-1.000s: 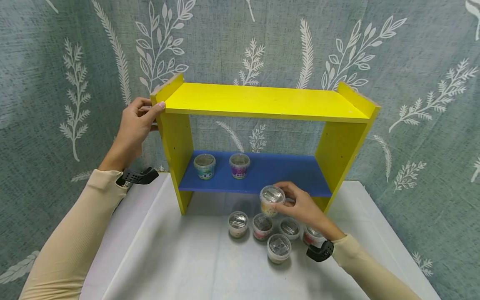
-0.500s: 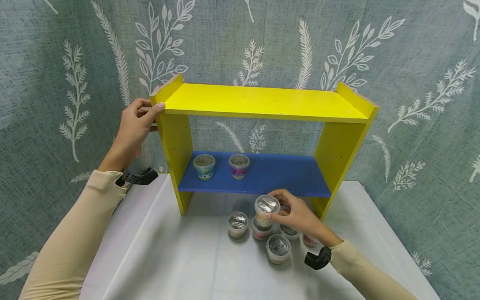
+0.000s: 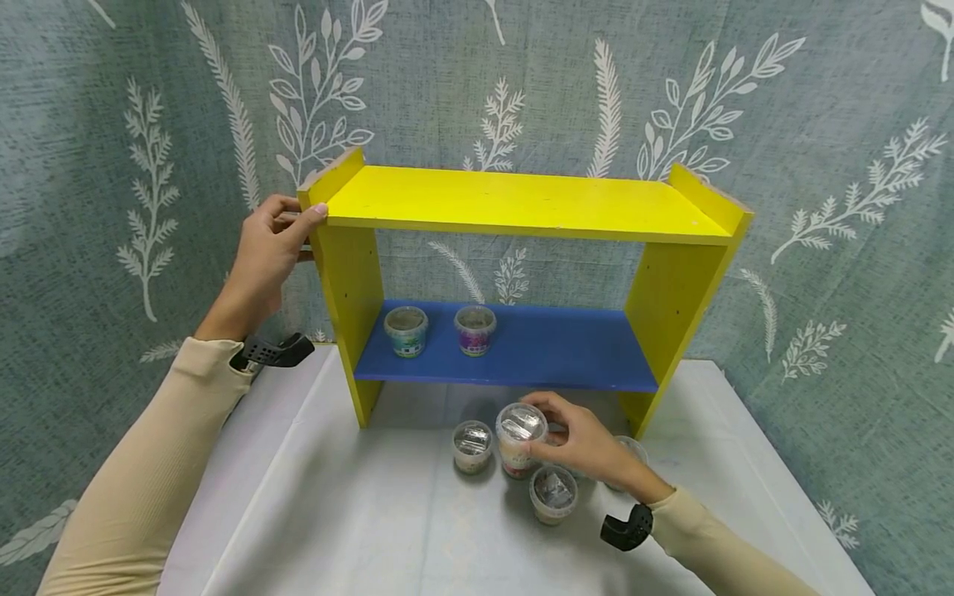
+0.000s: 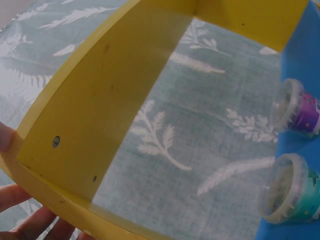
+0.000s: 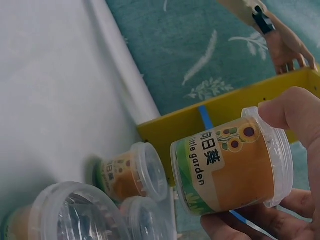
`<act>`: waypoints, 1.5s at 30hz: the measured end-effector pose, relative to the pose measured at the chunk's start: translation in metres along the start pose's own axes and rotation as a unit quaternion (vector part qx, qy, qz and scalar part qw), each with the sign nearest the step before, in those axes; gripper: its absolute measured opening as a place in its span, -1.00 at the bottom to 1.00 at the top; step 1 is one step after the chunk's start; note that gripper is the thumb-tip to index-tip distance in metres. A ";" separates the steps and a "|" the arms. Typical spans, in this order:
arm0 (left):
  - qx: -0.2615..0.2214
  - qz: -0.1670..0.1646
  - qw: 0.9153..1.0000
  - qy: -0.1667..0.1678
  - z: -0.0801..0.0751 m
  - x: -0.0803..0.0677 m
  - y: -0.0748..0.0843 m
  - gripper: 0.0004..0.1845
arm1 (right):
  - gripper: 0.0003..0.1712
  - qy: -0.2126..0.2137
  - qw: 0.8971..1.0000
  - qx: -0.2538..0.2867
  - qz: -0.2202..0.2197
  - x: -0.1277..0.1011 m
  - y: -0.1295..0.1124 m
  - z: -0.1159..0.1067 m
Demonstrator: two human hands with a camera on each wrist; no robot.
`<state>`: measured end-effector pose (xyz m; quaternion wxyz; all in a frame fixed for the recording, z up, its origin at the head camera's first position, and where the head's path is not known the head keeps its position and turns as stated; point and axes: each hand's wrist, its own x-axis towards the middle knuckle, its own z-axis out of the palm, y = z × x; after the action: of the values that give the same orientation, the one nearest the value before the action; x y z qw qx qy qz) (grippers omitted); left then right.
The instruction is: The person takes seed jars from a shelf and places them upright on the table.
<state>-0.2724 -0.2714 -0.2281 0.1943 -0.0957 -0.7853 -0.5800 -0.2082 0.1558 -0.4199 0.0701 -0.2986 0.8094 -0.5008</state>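
My right hand (image 3: 577,439) holds a lidded clear plastic tub (image 5: 230,167) between thumb and fingers; its orange label shows sunflowers and the words "little garden". In the head view this tub hangs over a red-labelled tub (image 3: 516,472) and hides most of it; whether they touch I cannot tell. My left hand (image 3: 268,248) grips the upper left side of a yellow shelf unit (image 3: 522,199), thumb on the front edge, with the other fingers partly behind the panel. On its blue shelf board (image 3: 566,348) stand a teal-labelled tub (image 3: 407,335) and a purple-labelled tub (image 3: 475,333).
On the white-covered table (image 3: 335,513), a similar tub (image 3: 473,447) stands left of the held one and another tub (image 3: 554,495) in front. A further tub (image 3: 632,451) is partly behind my right wrist. A leaf-patterned curtain (image 3: 477,83) hangs behind the unit.
My right hand has carried the orange-labelled tub down and slightly left, away from the blue board's front edge to above the red-labelled tub. The left hand keeps its grip on the unit.
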 end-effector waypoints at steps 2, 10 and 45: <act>0.000 -0.001 1.000 0.000 0.000 0.000 0.000 -0.60 | -0.28 -0.003 1.000 0.004 0.002 -0.001 -0.001 0.002; 0.001 -0.006 1.000 0.003 -0.001 0.000 -0.001 -0.58 | -0.32 -0.028 0.999 0.012 -0.013 -0.001 -0.001 0.008; -0.003 -0.002 1.000 0.002 -0.001 0.001 -0.001 -0.59 | -0.27 -0.072 0.996 -0.039 -0.041 -0.005 0.014 0.035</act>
<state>-0.2730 -0.2723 -0.2282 0.1947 -0.0935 -0.7835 -0.5826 -0.1954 0.1365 -0.4499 0.0956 -0.3691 0.8082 -0.4488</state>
